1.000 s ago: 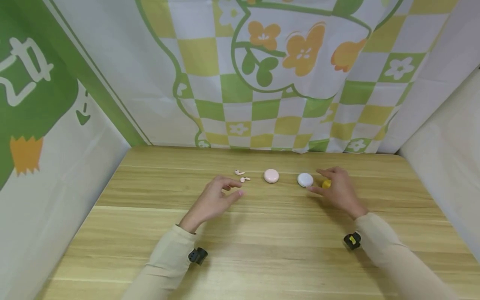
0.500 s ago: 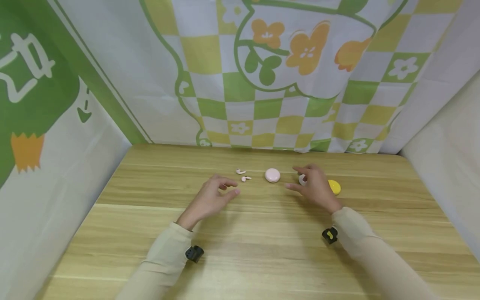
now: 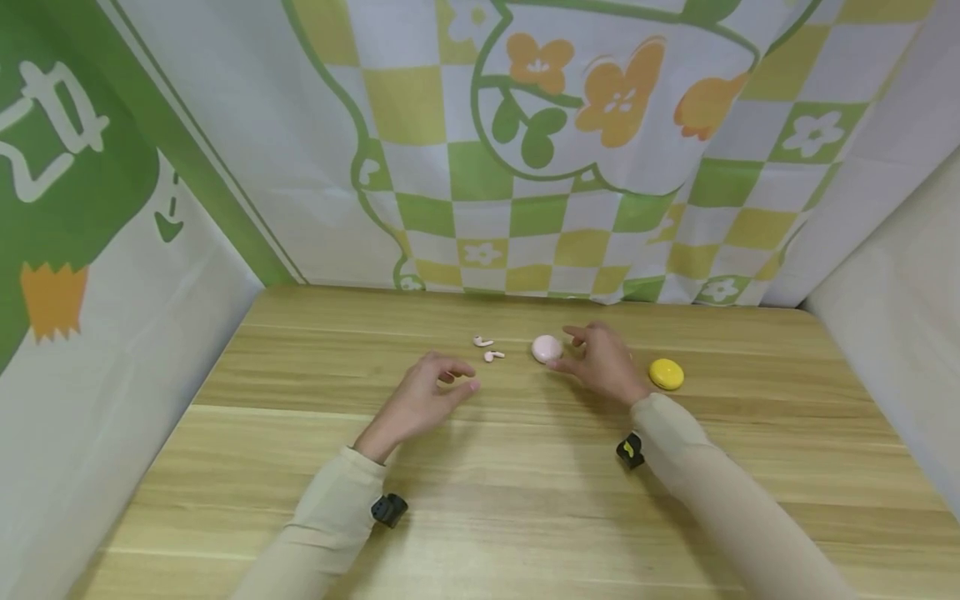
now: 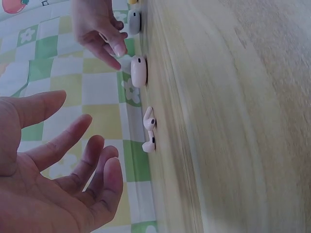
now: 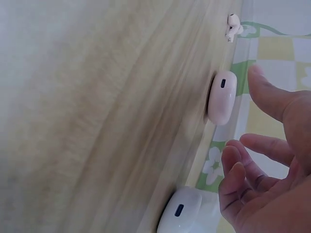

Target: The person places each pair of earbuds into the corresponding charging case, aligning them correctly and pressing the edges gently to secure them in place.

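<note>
A pair of pale pink wireless earbuds [image 3: 492, 357] lies on the wooden table, one a little behind the other. My left hand [image 3: 426, 402] hovers just left of them, its fingers loosely bent and holding nothing. To their right sits a round pink earbud case [image 3: 545, 348], lid down, with a charging port [image 5: 223, 83] on its side. My right hand [image 3: 602, 363] is over the table at the case's right edge, thumb and forefinger spread apart with nothing between them. A white earbud case [image 5: 181, 213] is mostly hidden under that hand in the head view.
A round yellow case [image 3: 666, 374] stands right of my right hand on the table [image 3: 510, 500]. A patterned cloth [image 3: 480, 200] with green and yellow checks hangs along the back edge. Pale cloth walls [image 3: 900, 275] flank both sides.
My right hand has moved left, from near the yellow case across the white case to the pink case. The yellow case is uncovered now. My left hand has stayed almost still.
</note>
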`<state>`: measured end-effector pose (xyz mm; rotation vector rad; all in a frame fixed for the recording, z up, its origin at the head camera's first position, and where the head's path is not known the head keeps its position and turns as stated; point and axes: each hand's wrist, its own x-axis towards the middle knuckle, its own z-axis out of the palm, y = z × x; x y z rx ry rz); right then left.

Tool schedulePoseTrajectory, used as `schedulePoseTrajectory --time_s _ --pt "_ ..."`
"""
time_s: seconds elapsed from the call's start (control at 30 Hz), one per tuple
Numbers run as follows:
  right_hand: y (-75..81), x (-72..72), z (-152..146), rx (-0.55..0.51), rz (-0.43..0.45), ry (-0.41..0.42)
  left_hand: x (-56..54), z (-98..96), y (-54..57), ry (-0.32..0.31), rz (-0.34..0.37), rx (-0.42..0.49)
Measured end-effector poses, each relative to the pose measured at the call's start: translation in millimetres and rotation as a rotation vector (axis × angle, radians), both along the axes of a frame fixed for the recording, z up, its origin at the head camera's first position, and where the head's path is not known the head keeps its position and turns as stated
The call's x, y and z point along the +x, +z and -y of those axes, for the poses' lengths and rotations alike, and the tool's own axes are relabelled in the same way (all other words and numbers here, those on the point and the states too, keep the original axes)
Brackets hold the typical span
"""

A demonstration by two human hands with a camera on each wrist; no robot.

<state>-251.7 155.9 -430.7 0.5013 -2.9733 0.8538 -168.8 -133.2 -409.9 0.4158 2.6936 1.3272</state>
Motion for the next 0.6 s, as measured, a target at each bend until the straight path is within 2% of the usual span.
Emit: schedulePoseTrajectory --time_s 0.23,0.6 --pt "-2.9 -9.8 7.2 0.035 0.050 0.000 1.2 -4.3 -1.9 -0.006 -0.011 0.016" --pt "-4.5 -14.7 13.0 0.064 0.066 0.018 3.6 -6.0 -3.3 -0.022 0.009 0.018"
